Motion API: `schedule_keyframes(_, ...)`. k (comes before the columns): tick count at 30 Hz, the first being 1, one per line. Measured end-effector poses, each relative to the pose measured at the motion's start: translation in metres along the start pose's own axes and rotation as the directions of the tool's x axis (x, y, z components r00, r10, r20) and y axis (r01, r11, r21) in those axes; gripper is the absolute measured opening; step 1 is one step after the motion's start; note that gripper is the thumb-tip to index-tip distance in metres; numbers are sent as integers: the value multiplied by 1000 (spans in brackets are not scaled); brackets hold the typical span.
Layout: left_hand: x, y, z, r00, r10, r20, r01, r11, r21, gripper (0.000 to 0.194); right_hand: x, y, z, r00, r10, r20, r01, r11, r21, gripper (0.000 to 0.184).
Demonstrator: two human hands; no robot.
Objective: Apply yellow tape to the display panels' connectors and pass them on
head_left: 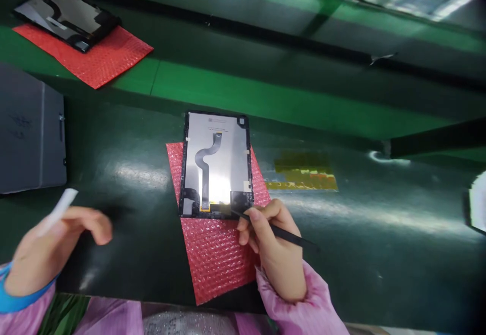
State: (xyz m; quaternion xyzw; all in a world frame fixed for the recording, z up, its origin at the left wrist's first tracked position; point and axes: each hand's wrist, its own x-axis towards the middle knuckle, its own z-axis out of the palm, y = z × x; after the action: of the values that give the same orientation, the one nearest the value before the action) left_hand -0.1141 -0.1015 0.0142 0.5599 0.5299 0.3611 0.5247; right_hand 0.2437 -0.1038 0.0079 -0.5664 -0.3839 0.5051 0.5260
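Observation:
A tablet screen (228, 168) lies back side up, with a silvery back, black frame and a grey S-shaped flex cable (205, 165). Beneath it is a red bubble-wrap sheet (222, 259). My right hand (277, 244) grips slim black tweezers (286, 235), their tip at the screen's lower edge, right of the cable's connector. Off to the left and apart from the screen, my left hand (56, 244) hovers over the table with its fingers apart. A white cover or strip (63, 206) is on one of its fingers; which one I cannot tell.
Another tablet screen (68, 16) lies on a red bubble-wrap sheet (110, 56) on the green ledge at the back left. A grey box (32, 132) stands at the left. Yellowish transparent tape strips (307, 170) lie right of the screen. A black bar (436, 140) juts in from the right.

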Motion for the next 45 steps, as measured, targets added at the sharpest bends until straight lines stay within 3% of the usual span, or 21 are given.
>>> schedule_keyframes(2, 25, 18, 24, 953, 193, 232, -233, 960, 158, 26, 1, 3, 3, 1000, 27, -1, -27, 999, -18, 32)
schedule_keyframes(4, 54, 34, 50, 808, 365, 462, -512, 823, 247, 22, 1, 6, 4, 999, 40, -1, -40, 999, -28, 32)
schedule_keyframes(7, 87, 46, 81, 676, 432, 597, -689, 658, 304, 31, -1, 7, 4, 999, 41, 12, -40, 999, -28, 31)
schedule_keyframes(9, 97, 45, 93, 638, 459, 618, -728, 621, 290, 30, -3, 6, 4, 999, 46, 24, -45, 998, -39, 30)
schedule_keyframes(13, 102, 36, 100, 634, 433, 641, -720, 633, 284, 32, -5, 4, 8, 995, 93, 48, -90, 994, -53, 28)
schedule_keyframes(18, 102, 31, 98, 592, 388, 707, -738, 614, 281, 31, -5, 4, 11, 990, 85, 109, -82, 996, -29, 23)
schedule_keyframes(24, 100, 23, 99, 617, 377, 690, -702, 661, 266, 39, -7, 2, 12, 991, 82, 103, -76, 995, -58, 20)
schedule_keyframes(45, 102, 21, 101, 613, 357, 705, -709, 642, 291, 40, -9, 2, 17, 990, 139, 1, -138, 983, -118, 19)
